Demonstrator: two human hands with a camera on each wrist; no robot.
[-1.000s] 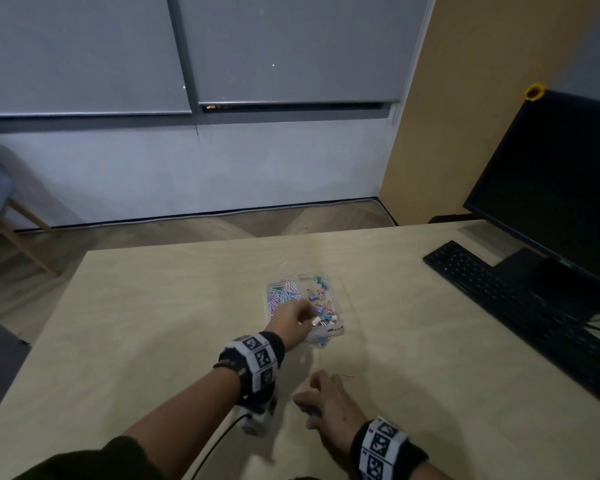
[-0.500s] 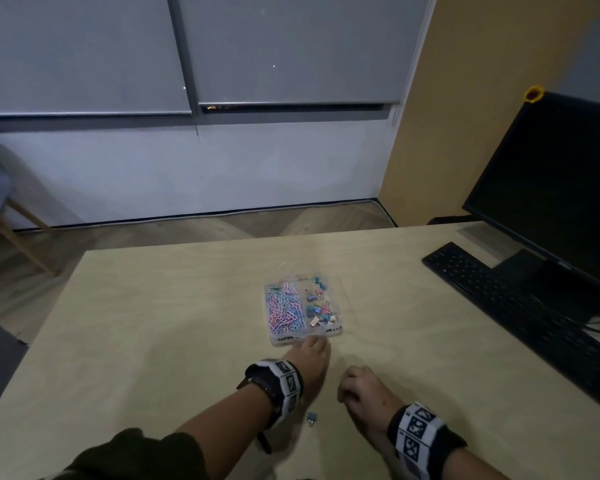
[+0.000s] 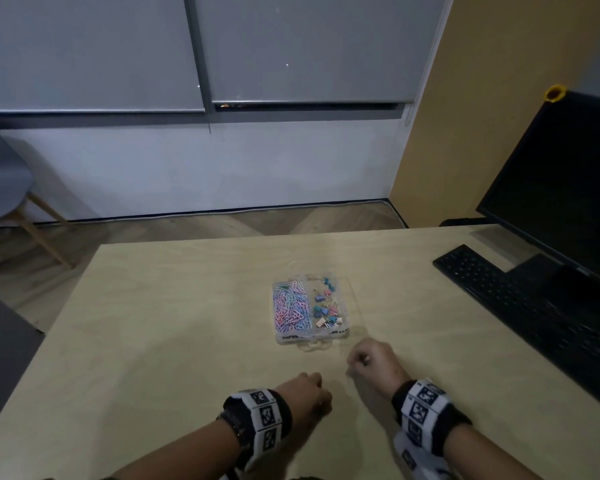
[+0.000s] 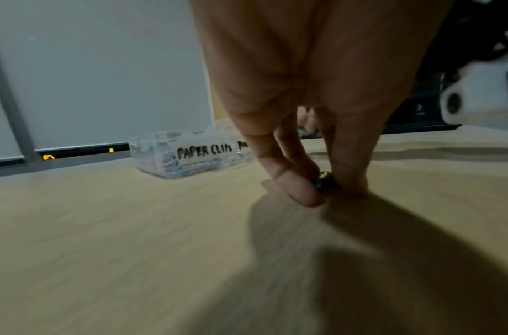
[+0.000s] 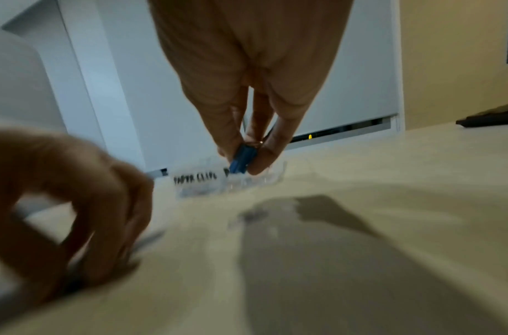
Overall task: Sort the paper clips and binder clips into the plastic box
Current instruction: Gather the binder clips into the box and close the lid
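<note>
The clear plastic box (image 3: 343, 332) sits mid-table, with pastel paper clips (image 3: 290, 308) in its left compartment and small binder clips (image 3: 326, 306) in its right one. Its front label reads "PAPER CLIPS" (image 4: 204, 151). My left hand (image 3: 309, 393) is down on the table in front of the box, its fingertips (image 4: 304, 195) pinching a small dark binder clip (image 4: 323, 181) against the wood. My right hand (image 3: 368, 362) hovers just short of the box's front right corner and pinches a blue binder clip (image 5: 243, 158) between thumb and fingers.
A black keyboard (image 3: 520, 306) and a dark monitor (image 3: 561, 188) stand along the right side of the table. A grey chair (image 3: 0, 174) is on the floor at far left. The table's far edge (image 3: 257, 239) lies beyond the box.
My left hand pulled back from over the box and came down on a clip lying near me. My right hand rose off the table and moved forward towards the box with a blue clip.
</note>
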